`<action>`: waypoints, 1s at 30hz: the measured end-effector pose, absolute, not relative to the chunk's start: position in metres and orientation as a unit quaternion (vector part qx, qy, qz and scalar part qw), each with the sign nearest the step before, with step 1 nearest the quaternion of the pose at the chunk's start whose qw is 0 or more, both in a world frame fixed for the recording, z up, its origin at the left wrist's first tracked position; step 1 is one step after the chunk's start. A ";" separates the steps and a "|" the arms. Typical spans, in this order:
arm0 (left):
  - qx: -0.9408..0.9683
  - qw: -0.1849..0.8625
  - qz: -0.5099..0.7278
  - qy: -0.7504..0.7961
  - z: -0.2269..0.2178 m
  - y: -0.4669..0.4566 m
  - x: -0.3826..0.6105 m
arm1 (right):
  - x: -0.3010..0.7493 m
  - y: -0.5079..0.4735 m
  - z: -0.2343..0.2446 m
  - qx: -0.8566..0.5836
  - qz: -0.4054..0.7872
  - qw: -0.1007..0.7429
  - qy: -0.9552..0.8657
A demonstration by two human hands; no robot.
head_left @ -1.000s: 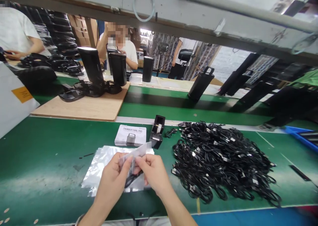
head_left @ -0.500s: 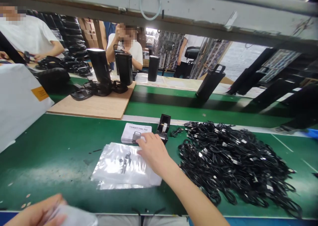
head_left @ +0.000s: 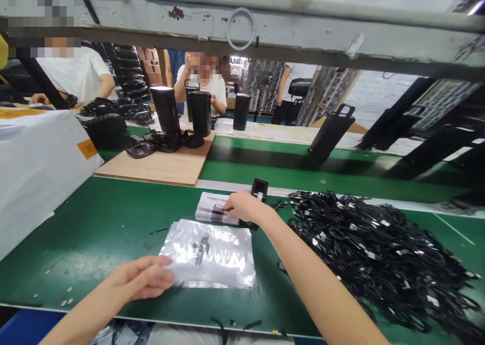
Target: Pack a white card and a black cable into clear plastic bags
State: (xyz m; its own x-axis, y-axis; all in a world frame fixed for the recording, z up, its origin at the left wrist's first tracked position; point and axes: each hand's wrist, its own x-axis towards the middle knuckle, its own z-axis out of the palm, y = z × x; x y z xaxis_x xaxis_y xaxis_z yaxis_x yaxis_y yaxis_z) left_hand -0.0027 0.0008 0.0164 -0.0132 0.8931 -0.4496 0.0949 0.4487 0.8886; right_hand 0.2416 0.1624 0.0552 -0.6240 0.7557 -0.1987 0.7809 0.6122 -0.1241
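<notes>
The left hand (head_left: pixel 141 279) lies wide open, fingers flat and together, gripping nothing, its fingertips on the near left corner of a clear plastic bag (head_left: pixel 223 254). The bag sits flat on the green bench (head_left: pixel 87 244), toward the near edge, and a few small black parts (head_left: pixel 201 249) show at its middle; whether they lie in or on it, I cannot tell.

The right hand (head_left: pixel 246 207) reaches to the far side of the bench, its fingers half-curled down onto a stack of printed cards (head_left: pixel 212 207). They touch the stack, but I cannot tell whether the grip has a card. A black tape dispenser (head_left: pixel 259 189) stands just behind that hand, with a heap of black cables (head_left: pixel 379 254) to the right.

In the earlier frame the left hand clutched a piece of clear plastic at the near edge; now it is empty and beside the bag. The right hand has moved further over the cards.
</notes>
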 end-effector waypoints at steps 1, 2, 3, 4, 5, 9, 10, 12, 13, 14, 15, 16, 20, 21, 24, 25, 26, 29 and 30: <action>0.390 0.617 0.327 0.600 0.017 0.011 0.009 | 0.242 0.162 0.055 0.428 -0.100 0.059 0.896; 0.388 0.644 0.311 0.581 0.017 0.019 0.021 | 0.243 0.163 0.053 0.428 -0.099 0.054 0.897; 0.386 0.664 0.300 0.566 0.017 0.026 0.031 | 0.244 0.163 0.052 0.427 -0.098 0.049 0.898; 0.384 0.675 0.299 0.555 0.017 0.031 0.040 | 0.244 0.164 0.051 0.425 -0.097 0.044 0.899; 0.382 0.685 0.300 0.544 0.016 0.036 0.048 | 0.244 0.164 0.050 0.423 -0.096 0.038 0.900; 0.309 0.720 0.365 0.502 0.011 0.047 0.059 | 0.245 0.149 0.051 0.403 -0.091 -0.011 0.911; 0.281 0.723 0.391 0.495 0.010 0.049 0.058 | 0.245 0.140 0.052 0.392 -0.094 -0.024 0.915; 0.253 0.710 0.432 0.495 0.010 0.052 0.057 | 0.248 0.118 0.052 0.364 -0.105 -0.044 0.924; 0.258 0.700 0.440 0.500 0.011 0.052 0.057 | 0.251 0.107 0.050 0.365 -0.115 -0.074 0.921; 0.274 0.691 0.438 0.505 0.011 0.051 0.057 | 0.254 0.095 0.047 0.384 -0.127 -0.122 0.906; 0.297 0.684 0.428 0.511 0.012 0.050 0.058 | 0.258 0.084 0.044 0.423 -0.148 -0.189 0.874; 0.321 0.684 0.408 0.512 0.013 0.048 0.060 | 0.264 0.075 0.039 0.463 -0.181 -0.251 0.831; 0.406 0.688 0.335 0.499 0.014 0.045 0.074 | 0.293 0.048 0.018 0.529 -0.421 -0.315 0.666; 0.427 0.667 0.339 0.508 0.012 0.045 0.079 | 0.303 0.043 0.014 0.538 -0.460 -0.318 0.631; 0.527 0.531 0.339 0.571 0.003 0.049 0.094 | 0.331 0.027 0.009 0.609 -0.473 -0.369 0.519; 0.570 0.473 0.317 0.592 0.000 0.050 0.100 | 0.340 0.021 0.009 0.630 -0.466 -0.386 0.487; 0.611 0.418 0.286 0.608 -0.003 0.051 0.106 | 0.347 0.016 0.009 0.644 -0.462 -0.399 0.461; 0.690 0.294 0.191 0.634 -0.009 0.049 0.123 | 0.359 0.005 0.008 0.656 -0.458 -0.429 0.419; 0.701 0.272 0.169 0.637 -0.011 0.048 0.127 | 0.361 0.002 0.007 0.655 -0.459 -0.433 0.415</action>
State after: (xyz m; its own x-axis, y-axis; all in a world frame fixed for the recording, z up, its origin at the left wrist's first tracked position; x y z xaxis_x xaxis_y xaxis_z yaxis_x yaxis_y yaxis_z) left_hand 0.1273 0.0477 -0.0106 0.1309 0.9853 -0.1095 0.8021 -0.0404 0.5959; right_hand 0.3607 0.0023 0.0067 0.2335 0.9416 -0.2426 0.1465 -0.2808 -0.9485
